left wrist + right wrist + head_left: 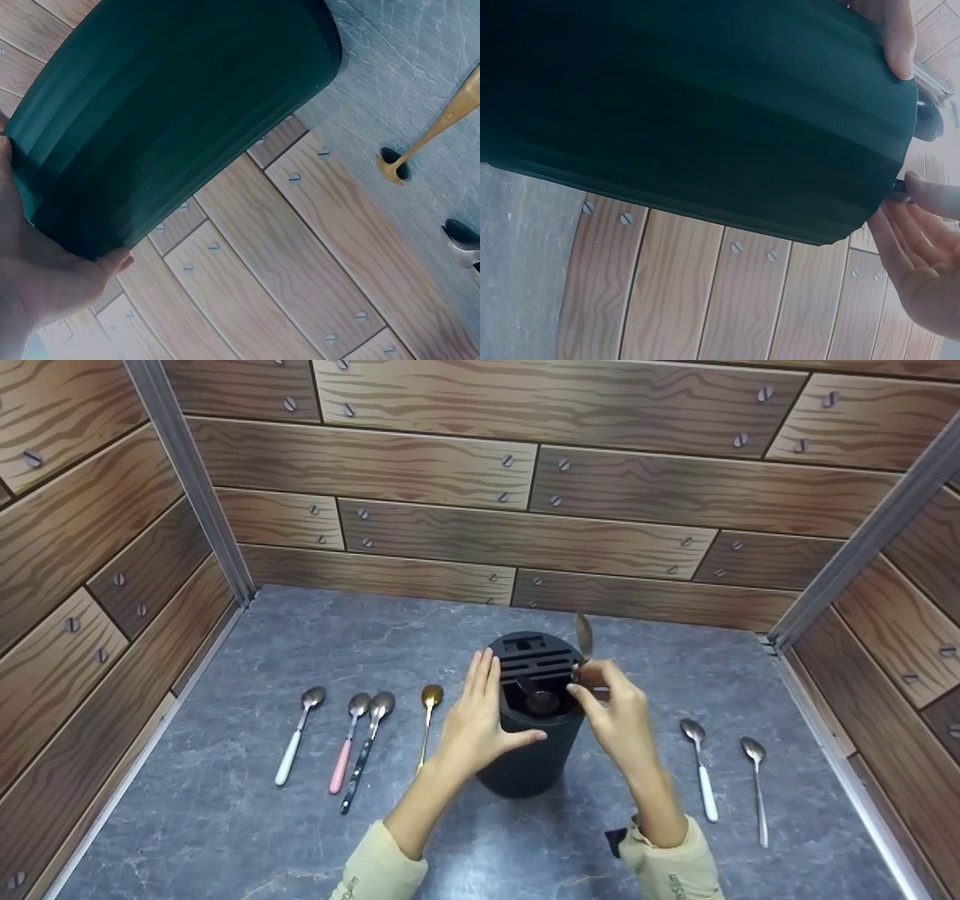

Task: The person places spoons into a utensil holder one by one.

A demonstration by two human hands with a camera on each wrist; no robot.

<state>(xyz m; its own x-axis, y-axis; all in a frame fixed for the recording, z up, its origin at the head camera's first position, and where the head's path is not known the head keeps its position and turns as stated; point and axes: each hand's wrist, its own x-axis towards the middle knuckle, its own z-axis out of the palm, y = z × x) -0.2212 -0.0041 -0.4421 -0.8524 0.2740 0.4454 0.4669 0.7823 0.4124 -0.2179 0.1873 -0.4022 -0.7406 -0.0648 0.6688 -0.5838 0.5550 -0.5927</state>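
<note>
Grey tabletop: we're pinching spoon, right hand, two o'clock on canister, left hand touching straight-fingered; any slackening risking drop.

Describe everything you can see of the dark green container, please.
The dark green container stands upright on the marbled tabletop. It is roughly cylindrical, with faintly ribbed sides, perhaps plastic. Its black top has slots and a larger opening holding a dark rounded item. The left hand touches it near the rim; the right hand holds a spoon at its right edge.
</note>
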